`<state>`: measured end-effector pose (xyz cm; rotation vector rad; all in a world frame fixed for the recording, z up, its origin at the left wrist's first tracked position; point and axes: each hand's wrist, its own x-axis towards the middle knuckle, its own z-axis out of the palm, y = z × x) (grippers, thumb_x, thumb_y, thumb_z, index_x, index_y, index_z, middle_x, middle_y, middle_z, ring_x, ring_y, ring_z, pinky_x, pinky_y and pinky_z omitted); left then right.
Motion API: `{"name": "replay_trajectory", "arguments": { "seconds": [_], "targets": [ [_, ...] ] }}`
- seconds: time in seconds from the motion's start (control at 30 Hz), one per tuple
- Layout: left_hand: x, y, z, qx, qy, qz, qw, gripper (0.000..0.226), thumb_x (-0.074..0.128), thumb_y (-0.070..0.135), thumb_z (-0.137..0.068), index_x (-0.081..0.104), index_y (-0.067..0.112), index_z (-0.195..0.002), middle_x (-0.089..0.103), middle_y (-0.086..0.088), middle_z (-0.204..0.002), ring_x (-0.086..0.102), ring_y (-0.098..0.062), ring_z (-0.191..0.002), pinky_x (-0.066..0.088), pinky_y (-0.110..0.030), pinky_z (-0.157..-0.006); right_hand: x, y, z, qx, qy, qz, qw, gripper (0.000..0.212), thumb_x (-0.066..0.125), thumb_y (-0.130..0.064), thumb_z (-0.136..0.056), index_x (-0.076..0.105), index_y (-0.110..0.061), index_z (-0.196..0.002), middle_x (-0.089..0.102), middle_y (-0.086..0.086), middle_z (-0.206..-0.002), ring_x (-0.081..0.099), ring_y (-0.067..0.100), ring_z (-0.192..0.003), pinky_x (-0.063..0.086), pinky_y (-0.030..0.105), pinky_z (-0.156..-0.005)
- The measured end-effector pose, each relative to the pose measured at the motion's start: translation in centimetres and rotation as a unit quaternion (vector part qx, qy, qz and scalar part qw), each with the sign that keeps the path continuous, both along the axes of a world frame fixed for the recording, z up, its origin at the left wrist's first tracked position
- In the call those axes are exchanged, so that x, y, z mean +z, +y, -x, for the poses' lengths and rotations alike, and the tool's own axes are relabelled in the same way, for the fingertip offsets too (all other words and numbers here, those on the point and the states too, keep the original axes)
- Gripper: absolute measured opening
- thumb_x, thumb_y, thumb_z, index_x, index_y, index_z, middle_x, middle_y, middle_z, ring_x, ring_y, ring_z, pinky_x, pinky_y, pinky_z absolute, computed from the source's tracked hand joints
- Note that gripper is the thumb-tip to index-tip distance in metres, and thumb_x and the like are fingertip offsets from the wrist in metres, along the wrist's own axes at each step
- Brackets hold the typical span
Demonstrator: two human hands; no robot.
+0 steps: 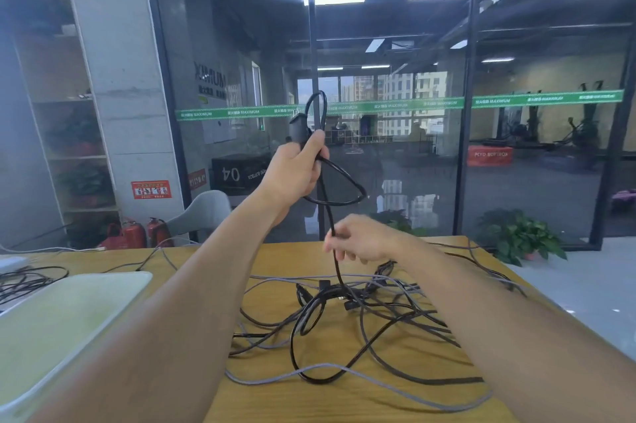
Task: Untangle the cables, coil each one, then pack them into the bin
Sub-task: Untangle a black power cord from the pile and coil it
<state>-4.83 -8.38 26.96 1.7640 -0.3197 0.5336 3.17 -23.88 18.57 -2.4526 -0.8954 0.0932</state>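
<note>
We face a dark-framed glass partition wall (pixel 395 133) crossed by a green printed stripe (pixel 395 105) (lettering reads mirrored), a grey concrete pillar (pixel 127 85), open pale shelving (pixel 65 119), red fire extinguishers (pixel 137 233), and leafy green potted plants (pixel 519 236).

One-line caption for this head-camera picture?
Left hand lifts a black cable while right hand guides it above the tangle.

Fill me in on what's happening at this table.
A person is sorting a tangle of cables on a wooden table. The left hand holds up a black power cable by its plug end, with loops gathered in its grip. The right hand pinches the same cable lower down, where it runs into the pile. The pale bin at the left looks empty.
</note>
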Motion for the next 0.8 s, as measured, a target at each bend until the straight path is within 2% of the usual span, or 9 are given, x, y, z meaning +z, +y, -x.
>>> {"name": "replay_trajectory", "arguments": {
  "seconds": [0.03,0.1,0.13,0.2,0.3,0.4,0.57,0.7,0.8],
  "targets": [
    [0.2,0.3,0.1,0.009,-0.008,-0.005,1.000,0.046,0.041,0.046,-0.110,0.063,0.010,-0.092,0.034,0.007,-0.050,0.024,-0.012,-0.042,0.022,-0.023,-0.043,0.2,0.3,-0.4,-0.038,-0.041,-0.051,0.997,0.020,0.056,-0.029,-0.107,0.074,-0.020,-0.106,0.072,-0.003,-0.084,0.060,0.006,-0.065,0.047,0.016,-0.051],
    [0.4,1.1,0.1,0.035,-0.026,-0.031,0.999,0.048,0.039,0.048,-0.110,0.072,0.014,-0.103,0.034,0.007,-0.050,0.026,-0.011,-0.042,0.023,-0.023,-0.042,2.2,0.3,-0.6,-0.098,-0.055,-0.257,0.960,0.021,0.054,-0.023,-0.108,0.073,-0.017,-0.101,0.069,0.000,-0.081,0.059,0.004,-0.059,0.048,0.016,-0.048],
    [0.4,1.5,0.1,0.046,-0.029,-0.046,0.997,0.046,0.038,0.049,-0.110,0.073,0.019,-0.110,0.034,0.007,-0.050,0.027,-0.011,-0.042,0.024,-0.024,-0.042,3.7,0.1,-0.5,-0.097,-0.033,-0.359,0.928,0.021,0.053,-0.021,-0.108,0.072,-0.015,-0.102,0.066,0.002,-0.081,0.059,0.007,-0.060,0.050,0.018,-0.049],
    [0.1,2.2,0.2,0.057,-0.023,-0.063,0.996,0.042,0.038,0.050,-0.110,0.072,0.025,-0.117,0.033,0.006,-0.050,0.028,-0.011,-0.043,0.029,-0.024,-0.045,6.9,-0.1,0.1,-0.041,-0.002,-0.444,0.895,0.022,0.052,-0.020,-0.109,0.072,-0.012,-0.103,0.065,0.003,-0.081,0.060,0.011,-0.069,0.055,0.022,-0.053],
    [-0.8,2.4,0.2,0.063,-0.005,-0.060,0.996,0.040,0.039,0.047,-0.110,0.070,0.024,-0.117,0.033,0.007,-0.049,0.030,-0.009,-0.043,0.033,-0.021,-0.047,10.0,0.2,1.0,0.031,0.006,-0.471,0.882,0.021,0.053,-0.020,-0.109,0.072,-0.012,-0.104,0.067,0.002,-0.082,0.062,0.010,-0.074,0.059,0.026,-0.059],
    [-1.2,2.2,0.3,0.040,0.008,-0.028,0.999,0.031,0.041,0.043,-0.111,0.067,0.028,-0.118,0.030,0.007,-0.051,0.025,-0.009,-0.042,0.026,-0.019,-0.043,11.4,0.5,1.4,0.044,0.008,-0.510,0.859,0.022,0.053,-0.019,-0.109,0.072,-0.012,-0.103,0.066,0.001,-0.080,0.060,0.010,-0.073,0.059,0.027,-0.061],
    [-1.1,1.9,0.4,0.039,0.032,-0.041,0.998,0.038,0.043,0.042,-0.110,0.064,0.017,-0.092,0.030,0.009,-0.048,0.025,-0.007,-0.038,0.024,-0.020,-0.041,10.4,0.4,1.4,0.071,0.049,-0.541,0.836,0.024,0.051,-0.022,-0.110,0.072,-0.012,-0.105,0.064,-0.001,-0.080,0.059,0.010,-0.075,0.059,0.027,-0.063],
    [-1.9,2.1,0.0,0.034,0.032,-0.021,0.999,0.032,0.043,0.042,-0.110,0.065,0.019,-0.110,0.030,0.008,-0.048,0.024,-0.009,-0.039,0.023,-0.019,-0.040,10.0,-0.9,1.4,0.014,0.023,-0.471,0.882,0.021,0.054,-0.020,-0.109,0.073,-0.009,-0.109,0.069,0.002,-0.086,0.064,0.013,-0.079,0.061,0.028,-0.064],
    [-2.5,2.5,-0.6,0.034,0.021,-0.002,0.999,0.034,0.041,0.043,-0.111,0.066,0.023,-0.122,0.029,0.008,-0.049,0.023,-0.009,-0.041,0.023,-0.019,-0.041,9.7,-2.3,0.4,-0.069,-0.023,-0.420,0.905,0.022,0.052,-0.014,-0.109,0.071,-0.011,-0.120,0.074,0.007,-0.105,0.070,0.020,-0.099,0.064,0.030,-0.069]
  ]
}}
